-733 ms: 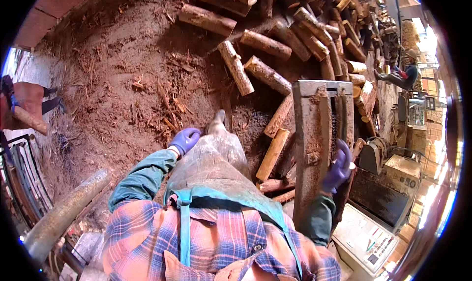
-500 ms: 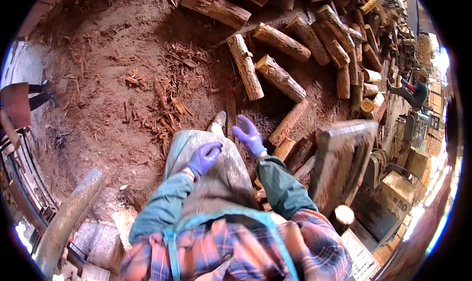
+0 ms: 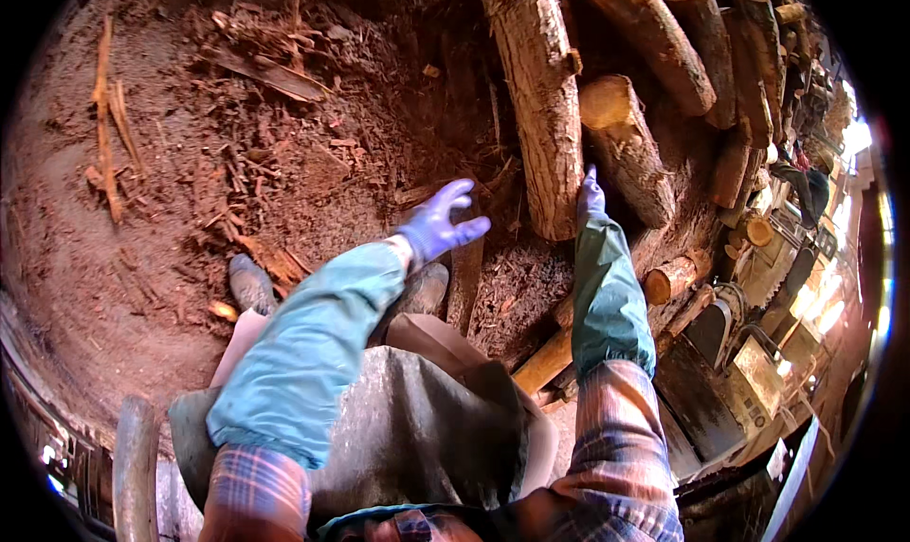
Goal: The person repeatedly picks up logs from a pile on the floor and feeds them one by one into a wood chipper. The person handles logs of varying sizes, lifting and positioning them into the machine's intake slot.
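Note:
A bark-covered log (image 3: 538, 115) lies on the ground before me, its near end between my two hands. My left hand (image 3: 444, 221), in a purple glove, is open to the left of that end, thumb and fingers spread, not touching it. My right hand (image 3: 591, 197), gloved the same way, reaches along the log's right side with fingers stretched out; whether it touches the bark I cannot tell. Just right of it lies a shorter, thick log (image 3: 630, 158) with a pale cut end. Neither hand holds anything.
More logs (image 3: 654, 39) are heaped at the far right. Bark scraps (image 3: 270, 73) and wood splinters litter the reddish dirt floor (image 3: 180, 286). My boots (image 3: 251, 284) stand close by. Machinery (image 3: 730, 390) is at the right, and a smooth post (image 3: 136, 466) rises at the lower left.
I have bent forward, and the logs now appear closer and larger. Both hands have moved from near my lap out to either side of the log's near end.

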### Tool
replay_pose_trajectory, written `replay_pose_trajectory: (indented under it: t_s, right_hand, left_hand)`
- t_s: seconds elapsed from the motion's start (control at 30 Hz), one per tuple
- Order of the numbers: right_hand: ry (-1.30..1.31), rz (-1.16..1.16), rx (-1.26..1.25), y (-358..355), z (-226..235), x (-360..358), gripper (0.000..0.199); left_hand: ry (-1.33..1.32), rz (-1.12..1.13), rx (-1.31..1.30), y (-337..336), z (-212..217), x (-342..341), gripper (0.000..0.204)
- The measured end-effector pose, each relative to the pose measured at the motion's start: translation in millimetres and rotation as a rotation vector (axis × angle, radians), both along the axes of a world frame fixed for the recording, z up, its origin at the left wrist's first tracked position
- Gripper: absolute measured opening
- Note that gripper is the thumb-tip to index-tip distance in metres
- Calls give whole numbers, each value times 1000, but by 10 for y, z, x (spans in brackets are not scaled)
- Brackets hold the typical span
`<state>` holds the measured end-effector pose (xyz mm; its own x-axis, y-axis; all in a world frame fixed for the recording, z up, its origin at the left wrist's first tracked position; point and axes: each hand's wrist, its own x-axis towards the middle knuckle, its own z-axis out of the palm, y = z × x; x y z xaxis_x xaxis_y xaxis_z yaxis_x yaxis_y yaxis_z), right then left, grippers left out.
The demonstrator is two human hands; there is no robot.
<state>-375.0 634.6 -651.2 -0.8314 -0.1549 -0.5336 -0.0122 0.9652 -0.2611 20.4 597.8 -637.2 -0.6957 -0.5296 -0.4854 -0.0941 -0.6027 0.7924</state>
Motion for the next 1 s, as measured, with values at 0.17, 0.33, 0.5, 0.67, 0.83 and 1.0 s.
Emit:
replay_pose_trajectory:
  t_s: [0.17, 0.33, 0.5, 0.67, 0.83, 1.0]
  right_hand:
    - [-734, 32, -165, -31, 528, 1715, 73]
    - [-1058, -7, -462, -111, 742, 2490, 75]
    - [-1230, -139, -497, -887, 1821, 3788, 79]
    - [-1457, -247, -317, 60, 2828, 4188, 74]
    - [-1626, 1, -277, 481, 4999, 4870, 66]
    - [-1723, -204, -404, 1045, 5809, 5307, 63]
  left_hand:
    - [59, 647, 307, 409, -363, -404, 95]
    - [65, 441, 559, 165, 523, 901, 61]
    - [-54, 504, 492, 345, 2144, 1691, 64]
    - [-230, 384, 500, 970, 4035, 2054, 71]
    - [-174, 802, 816, 1238, 4949, 2956, 77]
    - [-288, 523, 674, 1240, 5702, 3353, 76]
